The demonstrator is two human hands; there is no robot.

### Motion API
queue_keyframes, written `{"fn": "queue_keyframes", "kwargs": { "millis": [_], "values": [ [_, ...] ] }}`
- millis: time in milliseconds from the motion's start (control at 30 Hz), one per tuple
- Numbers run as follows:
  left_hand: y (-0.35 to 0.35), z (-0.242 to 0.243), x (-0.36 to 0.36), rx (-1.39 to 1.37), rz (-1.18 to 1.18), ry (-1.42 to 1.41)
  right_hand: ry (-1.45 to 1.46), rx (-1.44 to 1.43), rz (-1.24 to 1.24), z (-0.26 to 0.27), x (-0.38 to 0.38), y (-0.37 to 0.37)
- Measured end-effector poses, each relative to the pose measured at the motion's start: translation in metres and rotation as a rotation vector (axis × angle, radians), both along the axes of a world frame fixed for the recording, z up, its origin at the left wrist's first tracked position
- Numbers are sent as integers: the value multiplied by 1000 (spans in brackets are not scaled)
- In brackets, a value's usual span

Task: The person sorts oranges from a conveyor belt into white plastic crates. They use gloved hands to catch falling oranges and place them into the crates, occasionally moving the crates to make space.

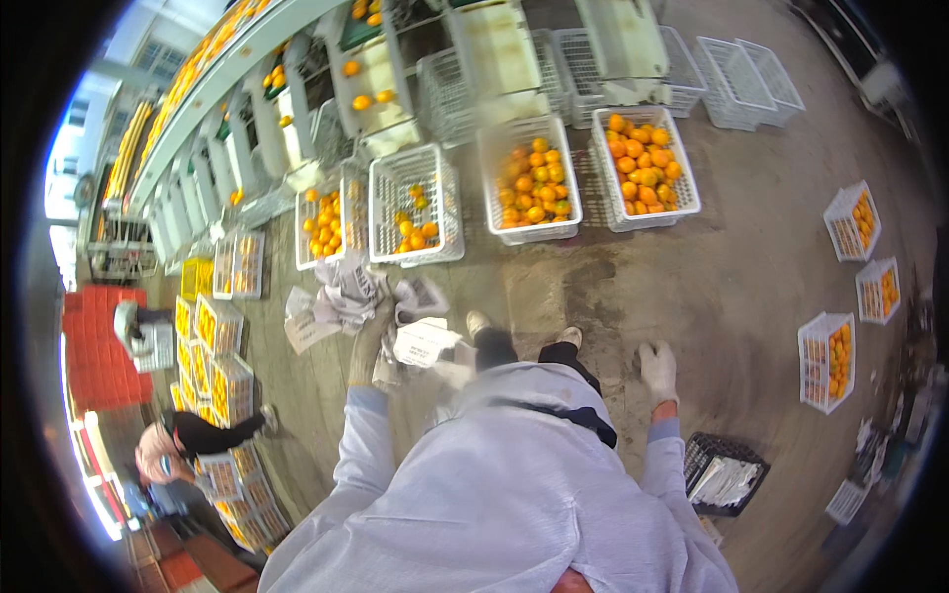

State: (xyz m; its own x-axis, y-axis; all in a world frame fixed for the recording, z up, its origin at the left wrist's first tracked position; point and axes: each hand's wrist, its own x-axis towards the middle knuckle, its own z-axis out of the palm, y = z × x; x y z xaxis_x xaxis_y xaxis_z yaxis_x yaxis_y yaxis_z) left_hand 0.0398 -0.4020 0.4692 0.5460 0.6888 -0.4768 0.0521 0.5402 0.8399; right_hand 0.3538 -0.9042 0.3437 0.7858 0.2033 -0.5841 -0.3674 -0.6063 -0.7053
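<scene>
My left hand [373,330], in a greyish glove, is at a bundle of crumpled printed newspaper sheets [348,293]; the sheets hide its fingers. More printed paper [424,342] hangs just right of that wrist. My right hand [657,370], in a white glove, hangs by my side above the floor with its fingers curled down, and whether they are closed is not plain. Before me stand white plastic crates of orange citrus fruit: a sparsely filled crate [376,244], a fuller crate [493,230] and another full crate [693,207]. Part of one more crate [302,259] shows beyond the newspaper.
A sorting machine with chutes [497,52] runs behind the crates. A black crate of folded paper [760,474] stands at right. Fruit crates [814,370] line the far right. At left, a bending person [215,437] is near stacked crates [230,393]; another person [127,326] is by red crates [96,348].
</scene>
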Motion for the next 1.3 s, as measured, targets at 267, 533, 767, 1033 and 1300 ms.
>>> {"fn": "queue_keyframes", "kwargs": {
  "millis": [267,533,767,1033,1300],
  "values": [
    [15,-36,-2,-53,-89,-240,168,634,314,146,41,255],
    [121,-41,104,453,-655,-137,478,668,218,151,50,436],
    [211,-143,188,91,-1173,441,247,134,321,-28,127,497],
    [203,-352,224,84,-943,640,194,-116,507,-305,180,530],
    [136,-512,229,72,-675,971,-459,-441,1052,-471,245,550]
  ]
}}
